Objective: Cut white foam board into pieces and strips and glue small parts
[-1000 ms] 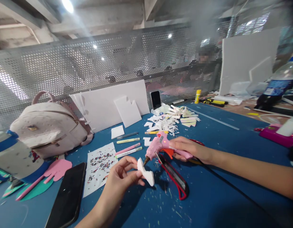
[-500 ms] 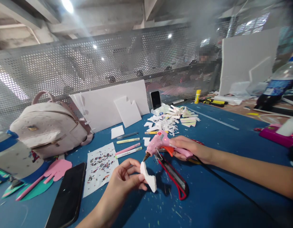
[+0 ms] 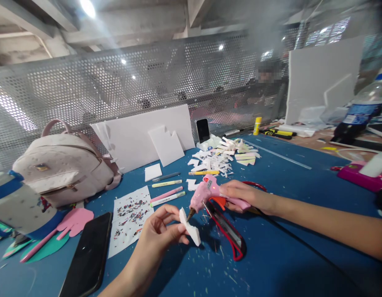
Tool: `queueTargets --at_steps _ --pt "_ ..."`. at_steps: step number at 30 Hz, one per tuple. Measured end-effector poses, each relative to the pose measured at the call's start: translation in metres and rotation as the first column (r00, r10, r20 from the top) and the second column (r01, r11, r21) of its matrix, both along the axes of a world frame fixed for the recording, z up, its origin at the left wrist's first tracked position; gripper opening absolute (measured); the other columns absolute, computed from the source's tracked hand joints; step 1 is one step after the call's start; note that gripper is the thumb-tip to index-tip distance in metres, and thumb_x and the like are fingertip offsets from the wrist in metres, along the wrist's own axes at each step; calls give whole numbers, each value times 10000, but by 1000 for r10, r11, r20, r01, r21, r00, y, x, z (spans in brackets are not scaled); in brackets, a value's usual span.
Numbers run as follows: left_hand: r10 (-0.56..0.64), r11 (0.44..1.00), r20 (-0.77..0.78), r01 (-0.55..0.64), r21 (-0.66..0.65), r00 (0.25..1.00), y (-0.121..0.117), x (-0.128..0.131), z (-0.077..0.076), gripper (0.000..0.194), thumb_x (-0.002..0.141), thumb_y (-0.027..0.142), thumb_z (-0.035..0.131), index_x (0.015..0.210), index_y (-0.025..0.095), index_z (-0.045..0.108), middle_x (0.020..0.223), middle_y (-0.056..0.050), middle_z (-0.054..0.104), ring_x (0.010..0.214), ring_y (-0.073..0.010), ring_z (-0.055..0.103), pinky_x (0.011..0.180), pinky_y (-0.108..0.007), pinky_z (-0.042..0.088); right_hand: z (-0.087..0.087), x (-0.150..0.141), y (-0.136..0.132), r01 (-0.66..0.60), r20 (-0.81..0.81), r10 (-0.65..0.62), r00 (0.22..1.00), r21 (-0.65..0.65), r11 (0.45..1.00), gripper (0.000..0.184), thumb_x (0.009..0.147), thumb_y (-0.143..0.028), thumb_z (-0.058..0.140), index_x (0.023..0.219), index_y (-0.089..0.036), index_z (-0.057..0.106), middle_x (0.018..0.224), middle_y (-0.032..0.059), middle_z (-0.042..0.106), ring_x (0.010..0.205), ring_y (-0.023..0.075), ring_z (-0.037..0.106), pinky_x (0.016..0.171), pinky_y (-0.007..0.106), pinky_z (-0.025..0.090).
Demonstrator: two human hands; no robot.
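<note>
Notched, angular white piece [image 3: 193, 234] in the left hand [image 3: 162, 230]

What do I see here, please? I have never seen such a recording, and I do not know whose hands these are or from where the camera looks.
There is no machine here: these are a person's own bare hands. The camera is worn on that person's head, looking forward and down.

The grip of the left hand holds a small white piece. The grip of the right hand is around the handle of a pink glue gun, its nozzle right at the piece; whether they touch is hard to tell.

On the blue table lie a red-and-black cutter, some markers, a dark phone and a heap of pale scraps. A light backpack stands to the left.
</note>
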State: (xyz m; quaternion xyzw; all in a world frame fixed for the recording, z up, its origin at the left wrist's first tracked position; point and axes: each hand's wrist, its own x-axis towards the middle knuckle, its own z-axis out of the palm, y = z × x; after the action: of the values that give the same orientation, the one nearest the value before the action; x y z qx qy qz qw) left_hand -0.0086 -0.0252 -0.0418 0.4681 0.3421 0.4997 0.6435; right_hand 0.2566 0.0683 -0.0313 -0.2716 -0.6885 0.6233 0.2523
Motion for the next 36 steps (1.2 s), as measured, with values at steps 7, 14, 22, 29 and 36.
queueTargets --at_steps 7,14,22,29,36 --pt "53 999 -9 -53 11 999 0 1 2 196 779 210 809 864 164 639 826 13 662 645 -61 645 591 -153 525 1 -1 0 -19 0 19 1000 23 1000 482 928 -565 531 733 -129 590 513 -38 469 445 75 343 439 229 245" --pt "71 997 -39 -71 1 997 1 1 4 229 758 224 823 856 171 623 822 13 668 614 -71 646 588 -172 525 1 0 -1 3 -3 -3 1000 25 1000 471 934 -552 529 724 -133 575 508 -41 464 441 71 337 442 227 245" --pt "82 997 -96 -82 5 992 1 0 2 260 734 260 835 832 166 613 817 15 679 544 -69 655 550 -163 498 2 1 0 14 7 -15 1000 37 999 496 921 -580 538 711 -133 584 497 -41 468 440 70 340 449 232 253" --pt "94 996 -104 -94 5 990 1 1 4 271 720 260 841 825 160 612 817 23 659 527 -58 644 533 -153 481 0 1 2 38 9 -39 999 21 999 505 905 -594 548 715 -128 593 490 -31 489 421 71 355 437 235 254" --pt "117 993 -115 -116 13 986 -1 3 8 274 712 268 844 810 161 612 789 25 655 523 -58 631 522 -154 486 1 2 4 50 -2 -50 999 4 999 490 898 -589 564 725 -130 584 498 -36 491 423 68 350 440 233 261"
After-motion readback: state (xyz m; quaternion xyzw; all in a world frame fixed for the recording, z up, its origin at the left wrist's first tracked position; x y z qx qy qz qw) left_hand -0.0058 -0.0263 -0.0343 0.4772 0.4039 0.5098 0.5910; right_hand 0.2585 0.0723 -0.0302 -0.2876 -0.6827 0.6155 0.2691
